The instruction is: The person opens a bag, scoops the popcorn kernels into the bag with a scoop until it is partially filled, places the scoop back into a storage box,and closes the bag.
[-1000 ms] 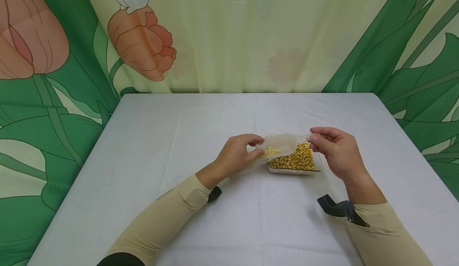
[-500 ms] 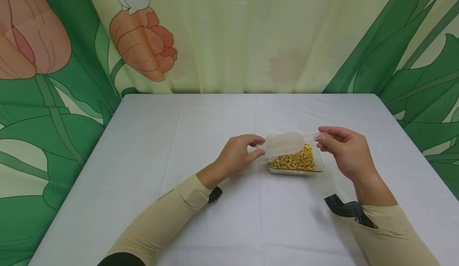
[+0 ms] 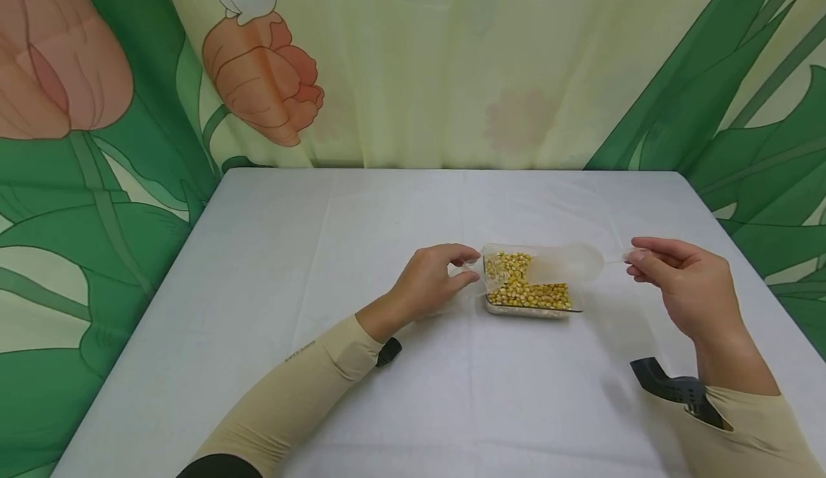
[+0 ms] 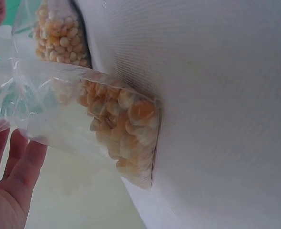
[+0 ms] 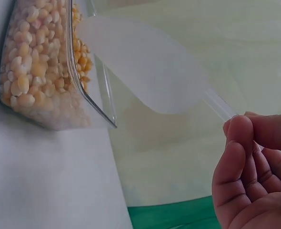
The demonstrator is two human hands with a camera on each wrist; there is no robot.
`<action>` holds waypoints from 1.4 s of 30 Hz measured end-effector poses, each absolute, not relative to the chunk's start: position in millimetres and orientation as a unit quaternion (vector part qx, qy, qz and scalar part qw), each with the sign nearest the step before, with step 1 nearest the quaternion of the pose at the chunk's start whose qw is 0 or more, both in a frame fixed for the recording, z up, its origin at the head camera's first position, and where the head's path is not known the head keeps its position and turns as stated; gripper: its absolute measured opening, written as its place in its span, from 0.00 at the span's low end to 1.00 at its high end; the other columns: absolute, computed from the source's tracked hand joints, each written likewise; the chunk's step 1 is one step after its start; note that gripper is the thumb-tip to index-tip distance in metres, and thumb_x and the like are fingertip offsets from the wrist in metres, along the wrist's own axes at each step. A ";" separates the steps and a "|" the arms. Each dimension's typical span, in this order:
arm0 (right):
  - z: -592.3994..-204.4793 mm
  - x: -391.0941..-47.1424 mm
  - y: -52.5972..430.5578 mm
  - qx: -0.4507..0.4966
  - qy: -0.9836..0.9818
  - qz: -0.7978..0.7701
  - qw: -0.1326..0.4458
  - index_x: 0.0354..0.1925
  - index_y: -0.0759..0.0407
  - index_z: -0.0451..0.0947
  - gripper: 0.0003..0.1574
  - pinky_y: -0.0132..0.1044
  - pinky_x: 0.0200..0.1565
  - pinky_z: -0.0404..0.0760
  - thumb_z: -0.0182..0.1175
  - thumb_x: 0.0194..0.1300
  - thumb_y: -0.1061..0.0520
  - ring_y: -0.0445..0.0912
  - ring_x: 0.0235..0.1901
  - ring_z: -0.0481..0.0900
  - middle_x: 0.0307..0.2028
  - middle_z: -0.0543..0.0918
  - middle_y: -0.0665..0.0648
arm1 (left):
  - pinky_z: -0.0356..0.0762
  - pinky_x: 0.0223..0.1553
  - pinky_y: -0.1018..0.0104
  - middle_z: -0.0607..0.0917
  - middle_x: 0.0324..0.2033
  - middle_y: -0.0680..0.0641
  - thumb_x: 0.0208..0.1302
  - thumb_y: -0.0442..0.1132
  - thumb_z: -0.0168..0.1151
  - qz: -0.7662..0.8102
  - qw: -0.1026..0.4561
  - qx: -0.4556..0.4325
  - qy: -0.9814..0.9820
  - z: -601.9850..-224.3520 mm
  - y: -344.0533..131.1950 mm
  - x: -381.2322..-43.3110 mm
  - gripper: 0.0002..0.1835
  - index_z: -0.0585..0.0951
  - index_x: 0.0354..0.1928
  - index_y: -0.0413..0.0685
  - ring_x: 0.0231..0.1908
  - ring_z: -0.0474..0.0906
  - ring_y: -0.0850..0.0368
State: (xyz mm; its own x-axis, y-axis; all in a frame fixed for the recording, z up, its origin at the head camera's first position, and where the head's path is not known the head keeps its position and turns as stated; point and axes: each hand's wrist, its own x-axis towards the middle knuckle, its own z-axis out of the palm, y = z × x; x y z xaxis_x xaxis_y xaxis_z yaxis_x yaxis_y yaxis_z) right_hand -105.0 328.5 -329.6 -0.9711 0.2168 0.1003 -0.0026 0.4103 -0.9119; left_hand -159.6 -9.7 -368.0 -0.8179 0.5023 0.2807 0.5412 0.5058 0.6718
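Observation:
In the head view my left hand (image 3: 429, 277) holds the mouth of a clear plastic bag (image 4: 64, 117) between spread thumb and fingers. Corn kernels (image 4: 126, 124) fill the bottom of the bag, whose lower end rests on the tablecloth in the left wrist view. My right hand (image 3: 693, 281) pinches the thin handle of a translucent white scoop (image 3: 568, 263) between thumb and fingertips. The scoop's bowl is over the right part of a clear rectangular container (image 5: 97, 102) of corn kernels (image 3: 516, 277), and its inside is hidden in the right wrist view.
A white cloth (image 3: 361, 206) covers the table. Behind it hangs a curtain (image 3: 413, 69) printed with plants and a carrot. The bag stands right against the container's left side.
The scoop has gone from the bag's mouth, with kernels in its bowl, to the right over the container. My right hand has moved right with it; the left hand has hardly moved.

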 end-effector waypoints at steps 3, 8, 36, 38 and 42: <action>-328.4 -102.3 332.4 -0.079 -0.852 0.507 0.103 0.50 0.49 0.82 0.10 0.19 0.37 0.78 0.63 0.71 0.54 0.32 0.30 0.83 0.34 0.84 0.38 | 0.77 0.44 0.67 0.88 0.45 0.49 0.64 0.38 0.71 -0.394 0.025 -0.304 -0.867 -367.5 -9.5 -160.0 0.16 0.85 0.53 0.43 0.45 0.82 0.54; -323.6 -101.1 335.2 -0.085 -0.867 0.478 0.113 0.54 0.59 0.81 0.17 0.17 0.35 0.77 0.63 0.71 0.54 0.30 0.30 0.82 0.33 0.83 0.35 | 0.77 0.44 0.67 0.88 0.45 0.48 0.64 0.38 0.71 -0.395 0.029 -0.307 -0.865 -367.3 -9.7 -160.6 0.16 0.85 0.53 0.42 0.45 0.83 0.54; -364.6 -123.4 316.2 -0.084 -0.872 0.482 0.024 0.61 0.74 0.73 0.28 0.24 0.37 0.81 0.57 0.76 0.52 0.38 0.33 0.83 0.33 0.82 0.39 | 0.77 0.45 0.67 0.87 0.46 0.49 0.65 0.37 0.71 -0.395 0.013 -0.296 -0.869 -367.3 -8.8 -162.3 0.16 0.85 0.53 0.42 0.46 0.82 0.54; -369.0 -124.4 316.6 -0.080 -0.865 0.494 0.022 0.61 0.76 0.72 0.29 0.25 0.37 0.82 0.57 0.76 0.53 0.37 0.33 0.82 0.32 0.82 0.37 | 0.77 0.44 0.68 0.88 0.46 0.49 0.64 0.37 0.71 -0.394 0.013 -0.294 -0.871 -366.8 -8.8 -162.2 0.16 0.85 0.53 0.42 0.45 0.82 0.55; -375.7 -126.2 316.2 -0.079 -0.853 0.515 0.016 0.62 0.78 0.70 0.29 0.24 0.37 0.81 0.56 0.76 0.55 0.35 0.32 0.81 0.32 0.81 0.35 | 0.77 0.45 0.68 0.88 0.46 0.49 0.64 0.37 0.71 -0.397 0.012 -0.291 -0.870 -367.0 -9.0 -162.2 0.17 0.85 0.53 0.42 0.45 0.82 0.55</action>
